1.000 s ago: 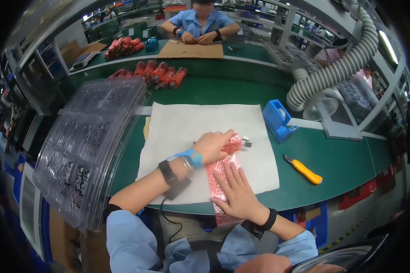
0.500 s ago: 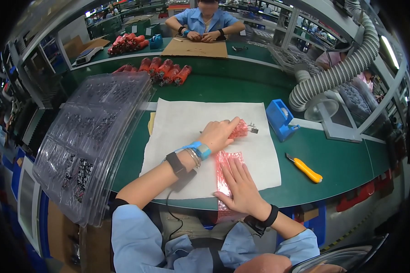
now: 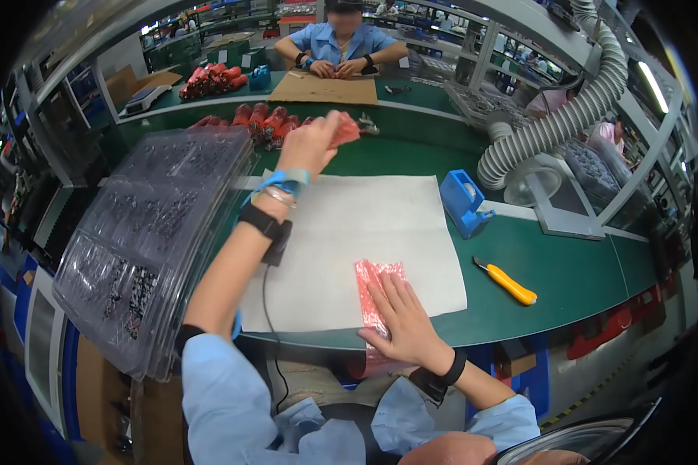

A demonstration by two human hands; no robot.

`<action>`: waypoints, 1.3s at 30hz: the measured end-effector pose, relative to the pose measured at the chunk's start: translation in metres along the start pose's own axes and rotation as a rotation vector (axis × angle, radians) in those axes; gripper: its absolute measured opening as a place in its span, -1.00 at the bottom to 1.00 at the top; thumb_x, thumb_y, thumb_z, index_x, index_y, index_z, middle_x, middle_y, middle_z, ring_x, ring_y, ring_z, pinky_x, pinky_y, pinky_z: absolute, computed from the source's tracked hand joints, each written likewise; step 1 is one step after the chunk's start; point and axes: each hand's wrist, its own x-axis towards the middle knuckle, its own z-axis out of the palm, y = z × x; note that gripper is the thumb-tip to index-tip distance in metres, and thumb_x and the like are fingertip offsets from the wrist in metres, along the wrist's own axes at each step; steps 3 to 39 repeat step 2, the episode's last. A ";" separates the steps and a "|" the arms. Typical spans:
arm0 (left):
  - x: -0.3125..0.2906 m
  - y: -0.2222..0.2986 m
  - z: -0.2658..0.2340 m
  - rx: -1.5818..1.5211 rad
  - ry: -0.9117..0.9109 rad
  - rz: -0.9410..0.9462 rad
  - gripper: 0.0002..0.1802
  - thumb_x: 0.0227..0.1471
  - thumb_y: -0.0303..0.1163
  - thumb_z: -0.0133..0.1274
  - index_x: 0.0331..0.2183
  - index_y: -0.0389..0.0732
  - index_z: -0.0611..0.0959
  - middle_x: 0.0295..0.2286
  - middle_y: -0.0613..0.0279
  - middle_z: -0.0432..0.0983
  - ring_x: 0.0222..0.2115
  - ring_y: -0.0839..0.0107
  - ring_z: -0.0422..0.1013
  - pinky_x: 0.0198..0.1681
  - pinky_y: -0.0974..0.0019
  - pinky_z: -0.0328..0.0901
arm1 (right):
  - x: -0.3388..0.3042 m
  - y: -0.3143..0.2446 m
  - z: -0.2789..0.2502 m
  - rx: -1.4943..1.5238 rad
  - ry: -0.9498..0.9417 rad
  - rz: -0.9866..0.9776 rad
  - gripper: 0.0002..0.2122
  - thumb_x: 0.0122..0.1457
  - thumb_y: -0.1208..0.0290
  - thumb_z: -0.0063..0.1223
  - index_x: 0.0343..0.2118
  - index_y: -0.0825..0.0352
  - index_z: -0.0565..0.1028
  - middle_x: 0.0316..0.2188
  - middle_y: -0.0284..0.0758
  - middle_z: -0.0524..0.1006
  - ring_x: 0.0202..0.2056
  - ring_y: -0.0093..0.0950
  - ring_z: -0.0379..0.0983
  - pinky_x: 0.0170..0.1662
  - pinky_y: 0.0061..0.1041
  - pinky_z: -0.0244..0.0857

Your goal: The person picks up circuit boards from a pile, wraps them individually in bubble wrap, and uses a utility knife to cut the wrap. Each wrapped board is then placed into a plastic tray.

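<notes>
My left hand (image 3: 309, 147) is stretched out past the far edge of the white paper sheet (image 3: 395, 217). Its fingers are closed round a red bubble-wrap bundle (image 3: 347, 130), from whose right end small metal parts stick out, blurred by motion. Beside it lies a row of similar red wrapped bundles (image 3: 257, 120). My right hand (image 3: 407, 325) rests flat, fingers extended, on a strip of red bubble wrap (image 3: 371, 298) that lies on the sheet and hangs over the table's near edge.
Stacked clear plastic trays (image 3: 143, 232) with small parts stand at the left. To the right are a blue tape dispenser (image 3: 464, 203), a yellow-handled utility knife (image 3: 510, 284) and a grey flexible duct (image 3: 554, 139). Across the table a co-worker sits behind a cardboard sheet (image 3: 326, 91).
My left hand has carried the wrapped bundle from the middle of the paper away and to the left, toward the row of bundles. My right hand stays on the bubble wrap.
</notes>
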 end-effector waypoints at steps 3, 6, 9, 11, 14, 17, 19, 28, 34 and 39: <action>0.005 0.003 -0.018 -0.086 -0.002 -0.029 -0.31 -0.19 -0.24 0.26 -0.02 -0.07 0.32 -0.30 0.02 0.53 -0.34 0.07 0.52 -0.36 0.08 0.43 | 0.002 0.002 -0.001 0.005 -0.013 -0.003 -0.23 0.10 -0.06 0.05 0.25 0.37 0.12 0.25 0.10 0.06 0.27 0.08 -0.06 0.28 -0.03 -0.15; 0.005 0.003 -0.018 -0.086 -0.002 -0.029 -0.31 -0.19 -0.24 0.26 -0.02 -0.07 0.32 -0.30 0.02 0.53 -0.34 0.07 0.52 -0.36 0.08 0.43 | 0.002 0.002 -0.001 0.005 -0.013 -0.003 -0.23 0.10 -0.06 0.05 0.25 0.37 0.12 0.25 0.10 0.06 0.27 0.08 -0.06 0.28 -0.03 -0.15; 0.005 0.003 -0.018 -0.086 -0.002 -0.029 -0.31 -0.19 -0.24 0.26 -0.02 -0.07 0.32 -0.30 0.02 0.53 -0.34 0.07 0.52 -0.36 0.08 0.43 | 0.002 0.002 -0.001 0.005 -0.013 -0.003 -0.23 0.10 -0.06 0.05 0.25 0.37 0.12 0.25 0.10 0.06 0.27 0.08 -0.06 0.28 -0.03 -0.15; 0.005 0.003 -0.018 -0.086 -0.002 -0.029 -0.31 -0.19 -0.24 0.26 -0.02 -0.07 0.32 -0.30 0.02 0.53 -0.34 0.07 0.52 -0.36 0.08 0.43 | 0.002 0.002 -0.001 0.005 -0.013 -0.003 -0.23 0.10 -0.06 0.05 0.25 0.37 0.12 0.25 0.10 0.06 0.27 0.08 -0.06 0.28 -0.03 -0.15; 0.005 0.003 -0.018 -0.086 -0.002 -0.029 -0.31 -0.19 -0.24 0.26 -0.02 -0.07 0.32 -0.30 0.02 0.53 -0.34 0.07 0.52 -0.36 0.08 0.43 | 0.002 0.002 -0.001 0.005 -0.013 -0.003 -0.23 0.10 -0.06 0.05 0.25 0.37 0.12 0.25 0.10 0.06 0.27 0.08 -0.06 0.28 -0.03 -0.15; 0.005 0.003 -0.018 -0.086 -0.002 -0.029 -0.31 -0.19 -0.24 0.26 -0.02 -0.07 0.32 -0.30 0.02 0.53 -0.34 0.07 0.52 -0.36 0.08 0.43 | 0.002 0.002 -0.001 0.005 -0.013 -0.003 -0.23 0.10 -0.06 0.05 0.25 0.37 0.12 0.25 0.10 0.06 0.27 0.08 -0.06 0.28 -0.03 -0.15; 0.005 0.003 -0.018 -0.086 -0.002 -0.029 -0.31 -0.19 -0.24 0.26 -0.02 -0.07 0.32 -0.30 0.02 0.53 -0.34 0.07 0.52 -0.36 0.08 0.43 | 0.002 0.002 -0.001 0.005 -0.013 -0.003 -0.23 0.10 -0.06 0.05 0.25 0.37 0.12 0.25 0.10 0.06 0.27 0.08 -0.06 0.28 -0.03 -0.15; 0.005 0.003 -0.018 -0.086 -0.002 -0.029 -0.31 -0.19 -0.24 0.26 -0.02 -0.07 0.32 -0.30 0.02 0.53 -0.34 0.07 0.52 -0.36 0.08 0.43 | 0.002 0.002 -0.001 0.005 -0.013 -0.003 -0.23 0.10 -0.06 0.05 0.25 0.37 0.12 0.25 0.10 0.06 0.27 0.08 -0.06 0.28 -0.03 -0.15; 0.005 0.003 -0.018 -0.086 -0.002 -0.029 -0.31 -0.19 -0.24 0.26 -0.02 -0.07 0.32 -0.30 0.02 0.53 -0.34 0.07 0.52 -0.36 0.08 0.43 | 0.002 0.002 -0.001 0.005 -0.013 -0.003 -0.23 0.10 -0.06 0.05 0.25 0.37 0.12 0.25 0.10 0.06 0.27 0.08 -0.06 0.28 -0.03 -0.15; 0.005 0.003 -0.018 -0.086 -0.002 -0.029 -0.31 -0.19 -0.24 0.26 -0.02 -0.07 0.32 -0.30 0.02 0.53 -0.34 0.07 0.52 -0.36 0.08 0.43 | 0.002 0.002 -0.001 0.005 -0.013 -0.003 -0.23 0.10 -0.06 0.05 0.25 0.37 0.12 0.25 0.10 0.06 0.27 0.08 -0.06 0.28 -0.03 -0.15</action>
